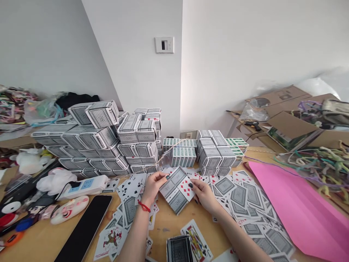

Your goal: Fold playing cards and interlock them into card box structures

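Observation:
My left hand (154, 188), with a red string bracelet at the wrist, grips the upper left corner of a block covered in playing cards (172, 198), back patterns outward. The block is tilted above the table. My right hand (203, 193) pinches a red diamonds playing card (186, 188), which lies against the block's right side. Loose playing cards (240, 196) spread to the right of my hands, and more cards (129, 211) lie to the left. Near the front edge of the view sits a dark deck (179, 249), beside a face card (196, 240).
Stacked card-covered blocks (89, 136) rise at the back left, with another stack (215, 151) at the back right. Green-and-white card boxes (184, 156) stand between them. A phone (85, 227) and power strip (87, 186) lie left; pink paper (297, 207) lies right.

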A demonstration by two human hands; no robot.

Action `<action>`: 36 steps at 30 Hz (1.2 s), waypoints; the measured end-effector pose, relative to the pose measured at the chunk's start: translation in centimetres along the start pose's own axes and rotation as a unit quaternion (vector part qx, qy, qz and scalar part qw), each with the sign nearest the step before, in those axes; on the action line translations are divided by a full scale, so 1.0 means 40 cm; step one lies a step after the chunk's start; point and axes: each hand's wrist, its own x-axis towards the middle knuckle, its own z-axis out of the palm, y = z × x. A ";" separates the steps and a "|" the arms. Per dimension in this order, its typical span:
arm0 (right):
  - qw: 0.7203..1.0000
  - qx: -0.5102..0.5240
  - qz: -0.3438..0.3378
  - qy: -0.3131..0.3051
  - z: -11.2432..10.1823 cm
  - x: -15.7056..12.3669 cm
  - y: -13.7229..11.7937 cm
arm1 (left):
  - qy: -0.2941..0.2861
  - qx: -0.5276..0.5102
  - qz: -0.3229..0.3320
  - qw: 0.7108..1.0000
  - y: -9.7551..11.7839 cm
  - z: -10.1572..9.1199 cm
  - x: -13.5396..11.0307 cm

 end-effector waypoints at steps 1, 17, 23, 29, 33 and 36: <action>1.000 -0.006 0.002 -0.001 -0.001 0.000 0.002 | -0.009 0.008 0.008 1.000 0.003 0.002 -0.001; 1.000 -0.005 0.026 0.001 0.005 0.005 0.004 | -0.057 0.111 0.062 0.990 -0.037 0.019 0.011; 0.999 0.011 0.032 0.010 0.006 0.008 0.009 | -0.055 0.101 0.042 0.992 -0.045 0.019 0.014; 0.997 0.074 0.017 0.027 -0.003 0.016 0.013 | 0.018 0.046 0.033 0.998 -0.041 0.037 0.010; 0.998 0.068 0.004 0.011 -0.011 0.013 0.008 | -0.025 -0.039 -0.021 0.999 -0.025 0.035 0.000; 0.997 0.072 -0.003 0.021 -0.019 0.014 -0.003 | -0.092 -0.119 -0.087 0.985 -0.012 0.026 -0.007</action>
